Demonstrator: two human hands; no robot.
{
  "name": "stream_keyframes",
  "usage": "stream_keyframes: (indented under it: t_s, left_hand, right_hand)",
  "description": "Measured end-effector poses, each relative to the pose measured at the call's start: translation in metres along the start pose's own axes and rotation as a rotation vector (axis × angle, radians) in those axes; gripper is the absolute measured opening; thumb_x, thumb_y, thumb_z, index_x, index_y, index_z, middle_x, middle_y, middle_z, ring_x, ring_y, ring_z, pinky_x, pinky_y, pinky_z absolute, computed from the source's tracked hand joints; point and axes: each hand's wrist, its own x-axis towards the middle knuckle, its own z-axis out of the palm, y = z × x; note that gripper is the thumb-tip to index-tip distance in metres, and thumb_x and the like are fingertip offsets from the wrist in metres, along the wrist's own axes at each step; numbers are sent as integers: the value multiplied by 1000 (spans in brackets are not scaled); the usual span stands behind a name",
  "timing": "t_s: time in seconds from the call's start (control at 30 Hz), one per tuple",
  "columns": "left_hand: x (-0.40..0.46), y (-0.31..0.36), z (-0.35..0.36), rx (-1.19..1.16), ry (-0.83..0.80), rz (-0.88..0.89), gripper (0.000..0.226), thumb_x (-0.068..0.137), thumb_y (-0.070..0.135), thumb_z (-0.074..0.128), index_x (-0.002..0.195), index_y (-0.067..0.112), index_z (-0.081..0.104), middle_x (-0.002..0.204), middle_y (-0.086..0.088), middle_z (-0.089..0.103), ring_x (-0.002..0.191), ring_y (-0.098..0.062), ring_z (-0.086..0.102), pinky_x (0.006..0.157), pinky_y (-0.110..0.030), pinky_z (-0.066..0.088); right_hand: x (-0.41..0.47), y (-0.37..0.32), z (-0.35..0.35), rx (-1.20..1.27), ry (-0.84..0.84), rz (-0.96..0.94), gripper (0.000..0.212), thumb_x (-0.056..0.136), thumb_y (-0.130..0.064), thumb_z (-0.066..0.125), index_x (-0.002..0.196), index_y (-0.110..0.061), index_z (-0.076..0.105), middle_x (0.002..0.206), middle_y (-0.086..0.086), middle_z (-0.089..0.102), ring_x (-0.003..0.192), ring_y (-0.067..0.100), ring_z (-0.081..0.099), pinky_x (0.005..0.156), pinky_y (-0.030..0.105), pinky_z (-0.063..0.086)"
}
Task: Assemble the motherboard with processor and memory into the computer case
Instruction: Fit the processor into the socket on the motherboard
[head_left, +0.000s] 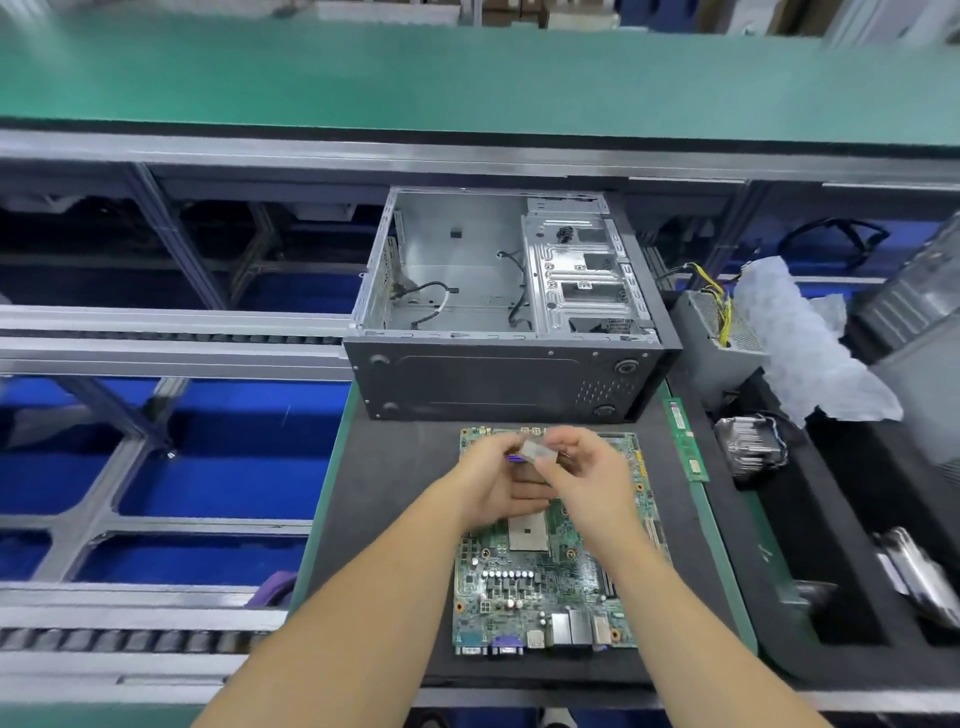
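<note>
Bare forearms reach over a green motherboard (550, 587) lying flat on a dark foam mat (384, 499). The left hand (493, 478) and right hand (587, 478) together pinch a small grey processor (540, 451) above it. Behind, the open steel case (498, 306) holds loose black cables (431, 293).

Left hand (493, 480) and right hand (584, 478) together pinching a small grey chip (540, 451) above the motherboard (540, 587) on a dark mat (384, 499), open computer case (498, 312) beyond, memory stick (687, 441) right of the board
</note>
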Motion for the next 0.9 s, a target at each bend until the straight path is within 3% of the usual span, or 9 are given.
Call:
stream_keyframes:
  t_s: [0.13,0.27,0.33,0.43,0.53,0.63,0.8,0.9]
  left_hand:
    - [-3,-7,-9,-168,-114,-15,43,98,38,45,94,9,77,112,-17,70,102,-29,66,97,-40,47]
    - [-1,-10,-12,-271,-168,44,45,94,32,53,129,5,62,129,-22,59,112,-34,59,108,-44,40]
    - [0,-11,-11,-272,-147,59,47,99,29,49,142,12,52,131,-23,58,109,-35,60,103,-47,43]
    - [1,-12,-10,-273,-116,69,42,102,27,44,144,20,50,126,-21,62,103,-35,62,94,-47,46]
    - [1,-11,-10,-265,-147,62,43,100,25,46,143,23,50,127,-22,63,112,-39,56,97,-49,44]
    - [1,-13,-10,-241,-163,50,44,98,26,48,142,26,49,126,-21,65,115,-41,54,109,-53,38]
    - [1,-16,-11,-233,-161,44,42,100,25,45,142,31,49,126,-20,65,101,-35,60,107,-54,40]
    - [-1,-15,-7,-202,-146,52,39,98,30,48,137,32,54,119,-22,68,96,-34,62,97,-50,48]
  right_hand:
    - [-2,0,2,-76,-33,-110,35,84,9,69,95,-24,70,110,2,66,102,10,65,87,20,51]
    - [-1,2,0,-73,-102,-154,57,85,14,63,101,-41,70,117,-6,64,113,11,63,96,32,52]
    - [-2,5,-1,-129,-113,-151,69,81,12,65,107,-51,64,122,-17,59,120,3,57,100,26,49]
    - [-1,12,-5,-308,-129,-143,76,77,0,75,118,-59,48,124,-29,49,124,1,43,100,12,35]
    - [4,17,-7,-474,-141,-198,60,77,-9,81,122,-42,58,117,-13,54,117,13,43,95,5,27]
    - [5,19,-9,-593,-127,-234,50,79,-12,81,126,-21,66,118,-10,54,114,12,42,99,12,30]
    - [3,18,-14,-663,-138,-326,46,76,-11,84,118,-21,69,111,-15,50,107,4,38,95,4,27]
    - [1,18,-16,-686,-154,-327,46,76,-12,84,118,-20,68,111,-15,49,106,4,37,97,16,33]
